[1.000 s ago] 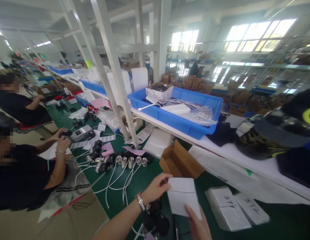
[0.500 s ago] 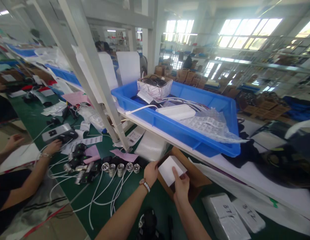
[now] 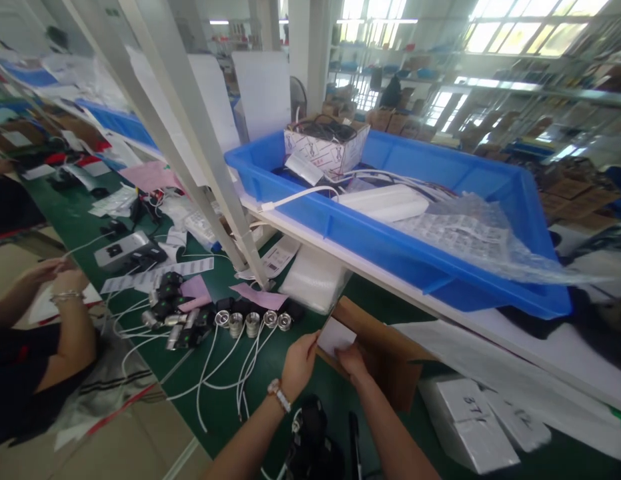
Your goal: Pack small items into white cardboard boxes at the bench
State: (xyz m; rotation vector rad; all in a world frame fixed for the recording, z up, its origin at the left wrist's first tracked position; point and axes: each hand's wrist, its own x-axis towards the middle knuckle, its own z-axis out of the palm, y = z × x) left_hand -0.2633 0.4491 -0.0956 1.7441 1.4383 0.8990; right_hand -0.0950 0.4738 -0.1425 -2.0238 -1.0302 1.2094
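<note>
A small white box (image 3: pixel 336 335) sits partly inside an open brown cardboard box (image 3: pixel 397 373) on the green table. My right hand (image 3: pixel 353 363) reaches into the cardboard box, its fingers closed at the near edge of the white box and partly hidden. My left hand (image 3: pixel 300 360) pinches the left rim of the cardboard box, next to the white box's corner. Left of my hands stand several silver cylindrical fittings (image 3: pixel 253 325) with white cables. Below, between my forearms, lies a black device (image 3: pixel 313 433).
A blue tray (image 3: pixel 415 273) with cables, a carton and bubble wrap stands on the shelf above. White packages (image 3: pixel 470 427) marked by hand lie at right. A grey post (image 3: pixel 210 133) rises at left. Another person's hands (image 3: pixel 63 277) are at far left.
The white box has gone lower into the cardboard box, with my right hand following it down. My left hand stays at the rim. The camera view has tilted downward.
</note>
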